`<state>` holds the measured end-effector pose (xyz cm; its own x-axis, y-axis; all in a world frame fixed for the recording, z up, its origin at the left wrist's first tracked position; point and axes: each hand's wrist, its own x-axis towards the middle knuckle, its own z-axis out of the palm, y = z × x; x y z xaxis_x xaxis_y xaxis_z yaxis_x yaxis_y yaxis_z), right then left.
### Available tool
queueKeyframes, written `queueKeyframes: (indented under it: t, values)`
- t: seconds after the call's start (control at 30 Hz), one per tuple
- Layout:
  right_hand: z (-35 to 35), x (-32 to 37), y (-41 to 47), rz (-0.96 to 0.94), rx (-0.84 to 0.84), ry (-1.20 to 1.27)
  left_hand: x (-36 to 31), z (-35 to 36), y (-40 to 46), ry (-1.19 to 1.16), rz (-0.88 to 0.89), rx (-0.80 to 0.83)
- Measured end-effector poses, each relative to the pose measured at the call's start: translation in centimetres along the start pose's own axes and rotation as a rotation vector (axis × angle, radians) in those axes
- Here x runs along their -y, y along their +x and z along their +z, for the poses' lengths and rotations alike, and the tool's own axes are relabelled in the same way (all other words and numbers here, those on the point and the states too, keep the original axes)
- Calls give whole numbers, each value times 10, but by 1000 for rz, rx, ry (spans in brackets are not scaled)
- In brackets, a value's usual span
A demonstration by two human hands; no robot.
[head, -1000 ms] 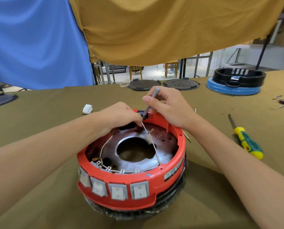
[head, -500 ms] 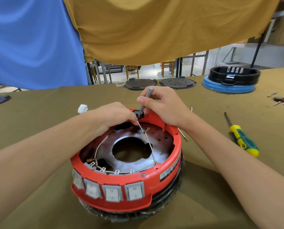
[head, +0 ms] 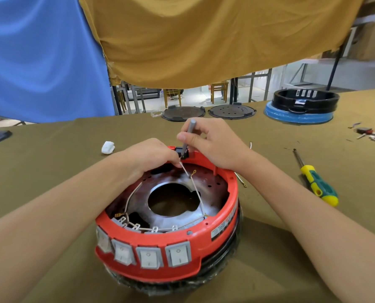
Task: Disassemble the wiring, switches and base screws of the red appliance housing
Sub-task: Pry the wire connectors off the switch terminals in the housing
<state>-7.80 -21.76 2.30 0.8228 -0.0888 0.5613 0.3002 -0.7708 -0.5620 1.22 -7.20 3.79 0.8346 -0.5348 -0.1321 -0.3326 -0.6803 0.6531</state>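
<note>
Head view: red housing [head: 221,235], rigid, likely light. Left hand [head: 151,156] pinches limp white wire [head: 196,189]; right hand [head: 212,143] grips grey tool [head: 187,136] just beside.

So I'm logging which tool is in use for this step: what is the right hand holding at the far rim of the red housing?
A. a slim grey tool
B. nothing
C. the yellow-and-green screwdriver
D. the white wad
A: the right hand grips a slim grey tool with its tip at the black part on the red housing rim, while the yellow-and-green screwdriver lies on the table.
</note>
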Motion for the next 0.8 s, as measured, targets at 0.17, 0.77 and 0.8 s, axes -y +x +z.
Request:
queueKeyframes:
  t: [0.17, 0.77, 0.8]
  values:
    - [-2, 12, 0, -83, 96, -222, -1, 1, 2, 9, -6, -9]
    - [3, 0, 1, 17, -1, 64, 0, 1, 0, 0, 6, 1]
    - [3, 1, 1, 1, 10, 29, 0, 1, 0, 2, 9, 0]
